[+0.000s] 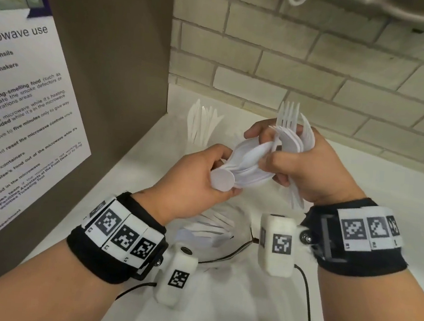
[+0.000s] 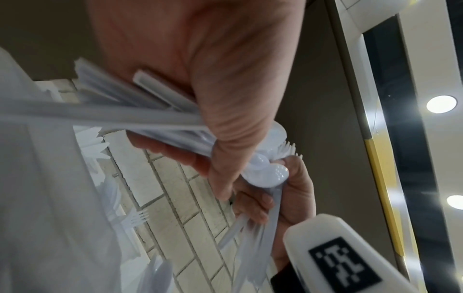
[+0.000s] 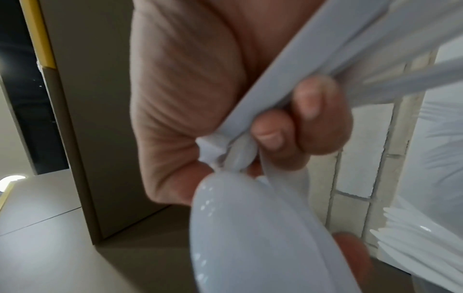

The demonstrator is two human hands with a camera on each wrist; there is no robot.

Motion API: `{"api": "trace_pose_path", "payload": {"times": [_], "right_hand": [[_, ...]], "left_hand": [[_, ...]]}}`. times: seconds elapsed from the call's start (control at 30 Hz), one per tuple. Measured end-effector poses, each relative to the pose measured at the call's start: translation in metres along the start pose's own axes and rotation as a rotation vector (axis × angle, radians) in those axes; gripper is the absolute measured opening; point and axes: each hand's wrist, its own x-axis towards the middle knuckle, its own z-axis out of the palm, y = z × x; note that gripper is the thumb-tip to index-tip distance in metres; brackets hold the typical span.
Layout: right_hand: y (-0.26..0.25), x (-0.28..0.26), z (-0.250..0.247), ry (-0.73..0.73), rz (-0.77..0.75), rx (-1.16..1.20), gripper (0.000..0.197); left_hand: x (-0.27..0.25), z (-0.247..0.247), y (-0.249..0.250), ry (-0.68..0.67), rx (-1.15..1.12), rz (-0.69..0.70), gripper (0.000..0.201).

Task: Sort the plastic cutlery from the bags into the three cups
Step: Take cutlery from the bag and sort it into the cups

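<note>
White spoons clutched in the curled left hand tangle with forks bunched in the closed right hand above the counter; tugging could spill them beside the cup below.

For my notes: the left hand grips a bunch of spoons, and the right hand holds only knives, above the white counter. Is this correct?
Not quite: in the head view the right hand holds forks, tines up. The left hand does grip spoons above the white counter.

the cups sit mostly hidden under both wrists; the left wrist view smears the spoons.
</note>
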Motion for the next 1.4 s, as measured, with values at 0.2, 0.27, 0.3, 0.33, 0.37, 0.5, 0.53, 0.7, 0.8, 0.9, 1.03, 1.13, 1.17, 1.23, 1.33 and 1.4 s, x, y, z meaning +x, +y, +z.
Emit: {"api": "trace_pose_path", "payload": {"times": [0.2, 0.27, 0.3, 0.33, 0.37, 0.5, 0.53, 0.7, 0.8, 0.9, 1.03, 1.13, 1.17, 1.23, 1.33, 1.4], "right_hand": [[0.006, -0.001, -0.011, -0.191, -0.092, -0.034, 0.036], [0.010, 0.000, -0.012, -0.204, -0.120, 0.018, 0.038], [0.011, 0.001, -0.013, -0.189, -0.127, 0.063, 0.039], [0.013, 0.001, -0.014, -0.156, -0.127, 0.116, 0.040], [0.014, 0.002, -0.015, -0.106, -0.125, 0.169, 0.039], [0.015, 0.005, -0.019, 0.184, -0.051, 0.266, 0.027], [0.014, 0.005, -0.019, 0.213, -0.033, 0.267, 0.024], [0.014, 0.006, -0.006, 0.190, -0.004, 0.140, 0.013], [0.012, 0.009, -0.004, 0.185, -0.020, 0.142, 0.013], [0.012, 0.020, -0.017, 0.365, -0.032, 0.238, 0.016], [0.022, 0.044, -0.032, 0.566, -0.058, 0.201, 0.006], [0.038, 0.065, -0.034, 0.665, -0.116, 0.162, 0.021], [0.043, 0.070, -0.032, 0.676, -0.134, 0.168, 0.025], [0.054, 0.080, -0.030, 0.701, -0.141, 0.185, 0.028], [0.071, 0.091, -0.023, 0.706, -0.082, 0.214, 0.029], [0.086, 0.095, -0.017, 0.648, 0.006, 0.262, 0.034]], "left_hand": [[0.000, -0.003, -0.002, -0.136, 0.077, 0.052, 0.039], [0.000, -0.001, -0.002, -0.098, 0.192, 0.092, 0.043], [0.000, 0.001, -0.003, -0.069, 0.235, 0.109, 0.042], [0.000, 0.002, -0.004, -0.039, 0.260, 0.127, 0.039], [-0.001, 0.003, -0.005, -0.011, 0.272, 0.146, 0.036], [-0.001, 0.004, -0.006, 0.075, 0.272, 0.175, 0.031], [-0.001, 0.003, -0.006, 0.085, 0.264, 0.172, 0.032], [0.000, 0.006, -0.002, 0.033, -0.035, 0.060, 0.042], [0.001, 0.005, 0.000, -0.004, -0.218, 0.005, 0.026], [0.002, 0.003, 0.001, -0.011, -0.277, -0.006, 0.013], [0.009, 0.001, -0.001, 0.150, -0.369, -0.058, 0.014], [0.016, -0.004, -0.006, 0.197, -0.429, -0.080, 0.032], [0.017, -0.006, -0.006, 0.189, -0.451, -0.079, 0.037], [0.021, -0.007, -0.007, 0.169, -0.468, -0.070, 0.038], [0.026, -0.007, -0.008, 0.143, -0.471, -0.059, 0.037], [0.028, -0.006, -0.009, 0.137, -0.473, -0.084, 0.037]]}}
